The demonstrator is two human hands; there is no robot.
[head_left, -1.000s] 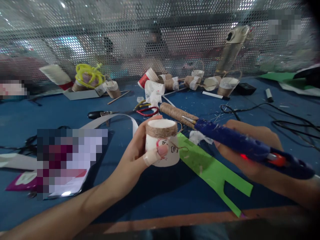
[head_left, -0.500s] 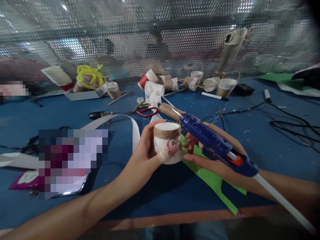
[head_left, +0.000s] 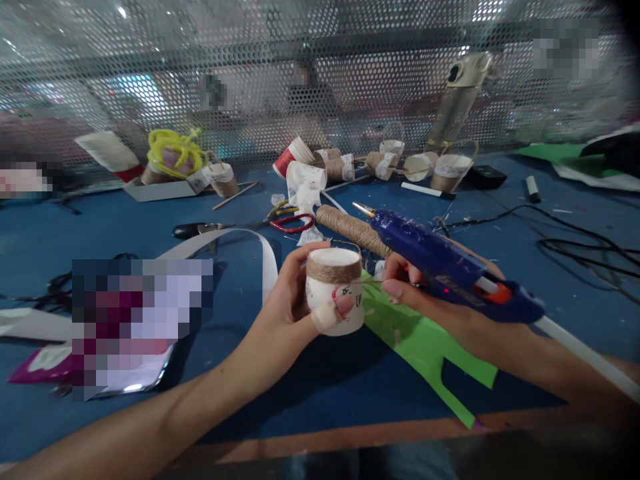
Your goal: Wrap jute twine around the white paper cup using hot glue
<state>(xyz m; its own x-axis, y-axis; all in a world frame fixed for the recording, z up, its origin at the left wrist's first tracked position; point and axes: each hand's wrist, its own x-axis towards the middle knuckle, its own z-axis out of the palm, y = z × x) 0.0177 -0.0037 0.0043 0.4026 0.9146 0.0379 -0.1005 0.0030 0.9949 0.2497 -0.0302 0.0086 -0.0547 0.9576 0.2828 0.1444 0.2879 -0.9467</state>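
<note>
In the head view, my left hand is wrapped round a small white paper cup with printed marks, its bandaged thumb across the front. A band of brown twine runs round the cup just below its rim. From this band a thin twine strand stretches to my right hand, where thumb and fingertip pinch it. The same hand also carries a blue hot glue gun, its nozzle pointing up and left, with a white glue stick out of its back. A twine roll lies behind the cup.
Green sheet material lies under my right hand. Red-handled scissors, white ribbon and a blurred-out phone are to the left. Several twine-wrapped cups stand or lie along the perforated metal screen. Black cable crosses the right side.
My right hand and the glue gun have moved right, away from the cup, drawing the twine strand out straight. My left hand and the cup are nearly still.
</note>
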